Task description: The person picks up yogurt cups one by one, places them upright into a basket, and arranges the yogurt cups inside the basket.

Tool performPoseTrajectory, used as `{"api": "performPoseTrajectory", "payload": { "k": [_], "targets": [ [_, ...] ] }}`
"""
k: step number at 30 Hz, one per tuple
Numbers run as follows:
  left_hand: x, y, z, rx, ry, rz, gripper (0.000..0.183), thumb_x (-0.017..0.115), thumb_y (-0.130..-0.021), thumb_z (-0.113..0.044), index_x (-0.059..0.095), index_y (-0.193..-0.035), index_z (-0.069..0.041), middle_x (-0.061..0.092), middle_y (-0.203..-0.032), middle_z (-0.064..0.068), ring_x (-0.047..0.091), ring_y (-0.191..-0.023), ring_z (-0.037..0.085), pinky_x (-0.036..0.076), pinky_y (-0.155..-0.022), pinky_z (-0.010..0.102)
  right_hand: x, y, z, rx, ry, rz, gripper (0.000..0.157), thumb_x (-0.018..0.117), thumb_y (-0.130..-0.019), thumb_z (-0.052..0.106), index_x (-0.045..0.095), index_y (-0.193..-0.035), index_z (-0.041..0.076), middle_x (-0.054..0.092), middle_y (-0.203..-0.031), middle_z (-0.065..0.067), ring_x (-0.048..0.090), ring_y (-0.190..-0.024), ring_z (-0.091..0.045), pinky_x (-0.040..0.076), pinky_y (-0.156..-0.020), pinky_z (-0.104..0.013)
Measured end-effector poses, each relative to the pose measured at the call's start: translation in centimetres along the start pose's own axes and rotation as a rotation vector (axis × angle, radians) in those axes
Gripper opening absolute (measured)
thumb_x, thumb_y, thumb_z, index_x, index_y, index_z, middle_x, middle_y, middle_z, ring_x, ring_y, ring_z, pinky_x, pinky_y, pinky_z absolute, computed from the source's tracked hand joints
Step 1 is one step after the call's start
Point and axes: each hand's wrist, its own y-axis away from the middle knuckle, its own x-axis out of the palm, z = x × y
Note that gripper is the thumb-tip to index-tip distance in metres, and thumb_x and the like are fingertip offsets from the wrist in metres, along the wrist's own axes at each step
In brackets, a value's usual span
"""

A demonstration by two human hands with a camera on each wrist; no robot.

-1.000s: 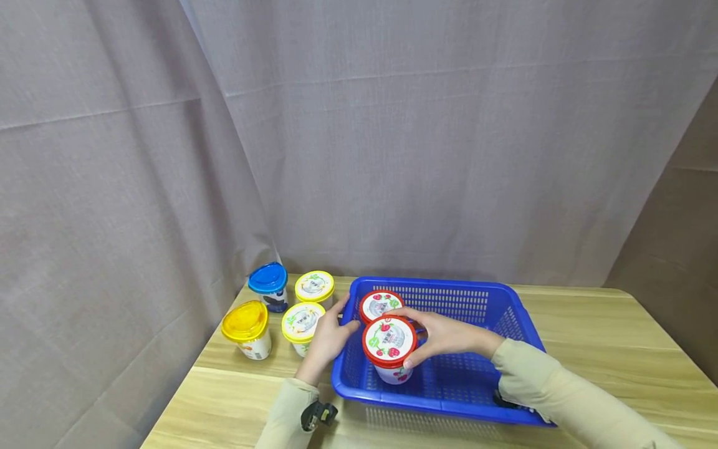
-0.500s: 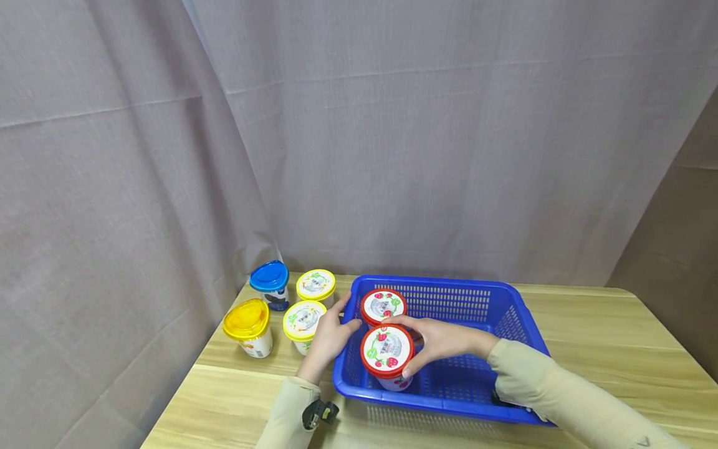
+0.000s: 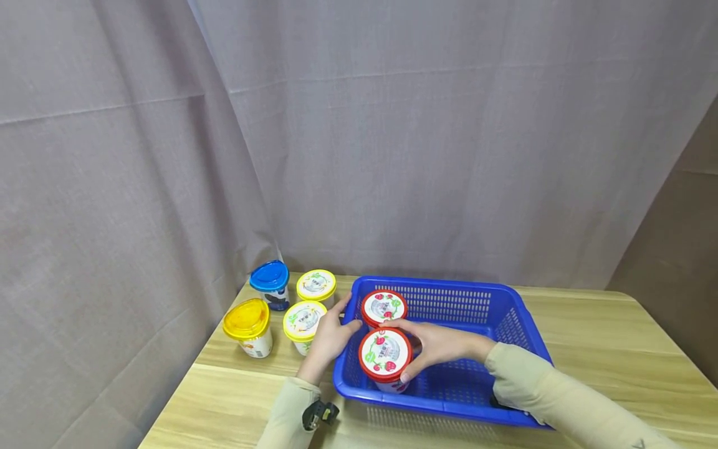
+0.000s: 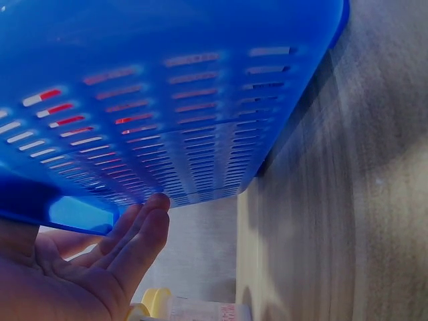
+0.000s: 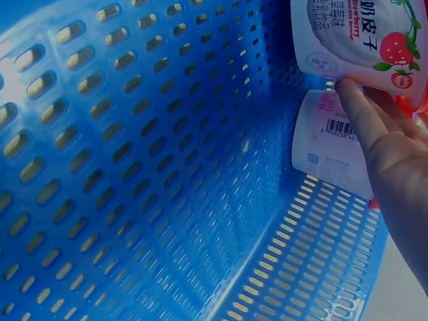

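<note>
My right hand (image 3: 443, 343) holds a red-lidded strawberry milk cup (image 3: 386, 355), thumb at the near side and fingers at the far side. The cup stands upright inside the blue plastic basket (image 3: 437, 408), near its front left corner. Just behind it in the basket is another red-lidded strawberry cup (image 3: 383, 305), whose barcode side shows in the right wrist view. My left hand (image 3: 330, 340) grips the basket's left rim, thumb over the inside and fingers along the outer wall. Slots in that wall (image 4: 194, 134) let bits of the red-and-white cups show through.
Left of the basket stand two cups with pale yellow-rimmed lids (image 3: 316, 285), a cup with an orange-yellow lid (image 3: 247, 319) and a blue-lidded cup (image 3: 270, 276). A grey curtain (image 3: 392, 156) hangs behind the wooden table (image 3: 606, 337).
My right hand has lowered the held strawberry cup into the basket and shifted it slightly left and toward me. The left hand stays on the rim.
</note>
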Motion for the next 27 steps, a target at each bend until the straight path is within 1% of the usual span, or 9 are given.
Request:
{"api": "performPoseTrajectory", "payload": {
  "k": [3,8,12,17,22,27],
  "targets": [
    [0.0,0.0,0.0,-0.006,-0.004,0.001,0.067,0.070,-0.089,-0.010,0.045,-0.150,-0.002,0.062,-0.127,0.022,0.067,-0.102,0.032,0.055,-0.088,0.048,0.1,-0.1,0.0,0.017,0.032,-0.010,0.094,0.089,-0.078,0.027,0.035,-0.153,0.012,0.056,-0.136,-0.003,0.056,-0.123,-0.017,0.046,-0.102,-0.029],
    [0.0,0.0,0.0,-0.013,0.001,0.004,0.066,0.070,-0.089,-0.010,0.045,-0.150,-0.002,0.062,-0.127,0.022,0.067,-0.103,0.032,0.054,-0.089,0.048,0.2,-0.2,0.0,0.032,0.050,-0.017,0.096,0.089,-0.078,0.027,0.033,-0.154,0.013,0.055,-0.137,-0.002,0.054,-0.125,-0.019,0.045,-0.103,-0.032],
    [0.1,0.0,0.0,-0.017,-0.005,0.005,0.067,0.070,-0.089,-0.011,0.045,-0.150,-0.002,0.062,-0.128,0.022,0.066,-0.105,0.032,0.054,-0.091,0.049,0.3,-0.3,0.2,0.044,0.061,-0.023,0.095,0.089,-0.078,0.028,0.033,-0.154,0.017,0.055,-0.137,0.000,0.053,-0.126,-0.019,0.044,-0.104,-0.034],
    [0.1,-0.1,0.0,-0.026,-0.005,0.019,0.067,0.070,-0.089,-0.012,0.044,-0.151,-0.003,0.062,-0.128,0.021,0.067,-0.102,0.029,0.055,-0.089,0.047,0.4,-0.7,0.1,0.047,0.028,-0.015,0.095,0.089,-0.079,0.026,0.032,-0.155,0.020,0.054,-0.138,-0.001,0.052,-0.128,-0.020,0.044,-0.105,-0.035],
    [0.0,0.0,-0.1,-0.035,0.006,0.013,0.067,0.070,-0.090,-0.012,0.045,-0.151,-0.005,0.062,-0.128,0.020,0.067,-0.102,0.029,0.054,-0.089,0.046,0.5,-0.9,-0.1,0.052,0.017,-0.010,0.096,0.089,-0.079,0.026,0.031,-0.155,0.022,0.054,-0.138,0.000,0.052,-0.128,-0.019,0.043,-0.106,-0.034],
    [0.0,0.0,-0.1,-0.022,0.005,0.010,0.067,0.070,-0.089,-0.011,0.045,-0.151,-0.004,0.063,-0.127,0.021,0.067,-0.102,0.030,0.054,-0.090,0.047,0.5,-1.1,-0.4,0.050,-0.041,0.002,0.099,0.088,-0.080,0.022,0.027,-0.158,0.022,0.050,-0.143,-0.006,0.051,-0.131,-0.022,0.045,-0.105,-0.031]
  ]
}}
